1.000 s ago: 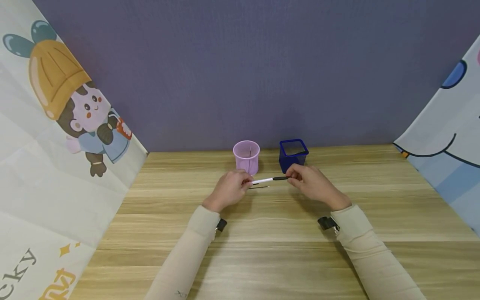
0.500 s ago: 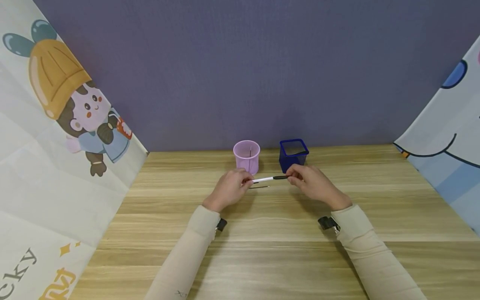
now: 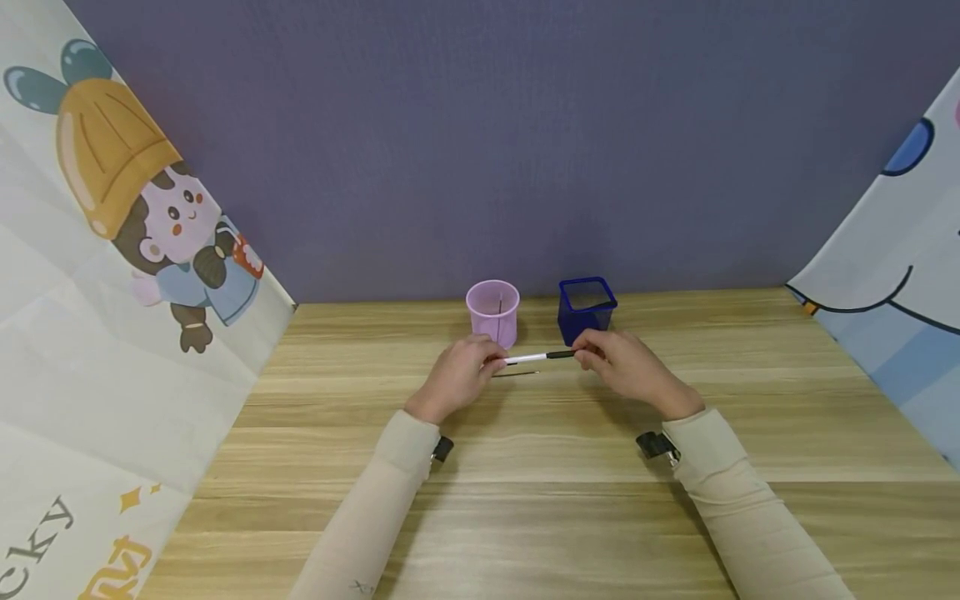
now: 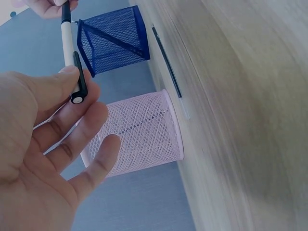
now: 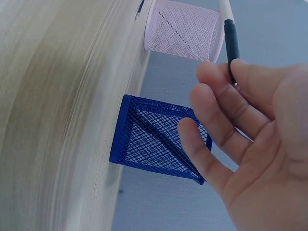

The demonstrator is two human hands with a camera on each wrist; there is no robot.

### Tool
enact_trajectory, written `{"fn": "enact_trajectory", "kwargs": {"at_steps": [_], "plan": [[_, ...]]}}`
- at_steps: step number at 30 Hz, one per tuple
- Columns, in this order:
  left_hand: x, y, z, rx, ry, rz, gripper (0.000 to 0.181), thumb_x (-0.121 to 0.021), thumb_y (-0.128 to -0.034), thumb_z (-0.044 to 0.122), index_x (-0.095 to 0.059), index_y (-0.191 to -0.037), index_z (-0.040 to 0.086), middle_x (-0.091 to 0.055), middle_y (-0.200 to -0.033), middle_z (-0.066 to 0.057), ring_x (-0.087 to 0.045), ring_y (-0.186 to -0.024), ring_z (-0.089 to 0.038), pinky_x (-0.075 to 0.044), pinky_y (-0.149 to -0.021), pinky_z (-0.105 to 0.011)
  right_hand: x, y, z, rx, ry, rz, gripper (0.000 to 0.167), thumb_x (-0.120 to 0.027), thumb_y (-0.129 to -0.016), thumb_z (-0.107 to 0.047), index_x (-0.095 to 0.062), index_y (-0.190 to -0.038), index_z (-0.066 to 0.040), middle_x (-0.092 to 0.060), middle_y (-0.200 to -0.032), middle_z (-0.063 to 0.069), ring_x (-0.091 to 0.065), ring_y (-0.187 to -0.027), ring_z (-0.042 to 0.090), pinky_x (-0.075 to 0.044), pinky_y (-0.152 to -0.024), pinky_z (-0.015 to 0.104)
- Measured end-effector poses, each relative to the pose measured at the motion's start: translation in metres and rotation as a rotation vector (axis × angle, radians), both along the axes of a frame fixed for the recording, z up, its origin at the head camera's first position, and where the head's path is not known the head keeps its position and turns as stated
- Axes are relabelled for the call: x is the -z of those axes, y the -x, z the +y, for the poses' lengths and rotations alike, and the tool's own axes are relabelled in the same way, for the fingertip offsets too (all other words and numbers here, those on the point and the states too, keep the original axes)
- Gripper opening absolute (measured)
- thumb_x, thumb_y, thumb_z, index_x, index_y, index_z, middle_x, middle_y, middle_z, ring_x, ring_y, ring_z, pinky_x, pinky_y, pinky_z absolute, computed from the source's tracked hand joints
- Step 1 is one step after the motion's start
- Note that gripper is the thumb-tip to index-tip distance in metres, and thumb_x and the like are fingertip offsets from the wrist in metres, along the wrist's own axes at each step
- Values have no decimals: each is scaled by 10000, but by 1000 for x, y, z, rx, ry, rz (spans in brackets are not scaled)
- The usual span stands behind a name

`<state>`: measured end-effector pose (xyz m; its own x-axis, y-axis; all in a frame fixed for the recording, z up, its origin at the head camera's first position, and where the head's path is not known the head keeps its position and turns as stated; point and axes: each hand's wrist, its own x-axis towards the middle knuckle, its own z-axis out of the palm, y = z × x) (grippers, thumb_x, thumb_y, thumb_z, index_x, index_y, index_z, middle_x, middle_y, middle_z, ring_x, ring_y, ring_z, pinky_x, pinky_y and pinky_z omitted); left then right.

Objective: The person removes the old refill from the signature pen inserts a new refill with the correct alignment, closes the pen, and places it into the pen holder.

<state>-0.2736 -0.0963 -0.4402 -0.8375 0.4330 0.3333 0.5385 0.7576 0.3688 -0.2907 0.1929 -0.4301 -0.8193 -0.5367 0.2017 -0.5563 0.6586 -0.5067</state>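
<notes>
A white pen with a black grip is held level between both hands above the table. The left hand pinches its clip end; in the left wrist view the thumb and index finger of the left hand hold the pen beside the black clip. At the tip end, the right hand pinches the black part, with the other fingers loosely bent in the right wrist view. Below the pen, a thin dark refill lies on the table, seen with a clear end in the left wrist view.
Behind the left hand stands a round pink mesh holder with a thin stick inside. A square blue mesh holder, with a dark pen inside, stands behind the right hand. A grey-blue panel rises at the table's back edge.
The left hand's fingers have shifted very slightly on the pen's clip end. Otherwise both hands and the pen stay almost in place.
</notes>
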Motion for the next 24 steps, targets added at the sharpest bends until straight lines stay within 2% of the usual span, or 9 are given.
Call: {"fn": "enact_trajectory", "kwargs": {"at_steps": [14, 20, 24], "plan": [[0, -1, 1, -2, 9, 17, 113, -717, -959, 179, -774, -1021, 104, -715, -956, -16, -680, -923, -190, -583, -858, -381, -1, 0, -1, -8, -19, -10, 168, -545, -1067, -167, -692, -1072, -86, -712, -836, 68, -445, -562, 94, -387, -556, 256], [-1, -2, 2, 3, -2, 26, 106, -722, -953, 169, -775, -1014, 99, -718, -945, -20, -680, -915, -200, -578, -858, -395, 1, 0, -1, -3, -37, 9, 183, -538, -1070, -182, -690, -1024, -90, -694, -800, 14, -478, -594, 86, -422, -604, 272], [-2, -2, 2, 2, -6, 29, 100, -728, -948, 160, -777, -1010, 99, -717, -938, -22, -679, -911, -203, -578, -859, -397, 2, 1, -1, -5, -41, 14, 207, -526, -1076, -193, -689, -1007, -85, -693, -799, 32, -484, -602, 85, -430, -619, 277]]}}
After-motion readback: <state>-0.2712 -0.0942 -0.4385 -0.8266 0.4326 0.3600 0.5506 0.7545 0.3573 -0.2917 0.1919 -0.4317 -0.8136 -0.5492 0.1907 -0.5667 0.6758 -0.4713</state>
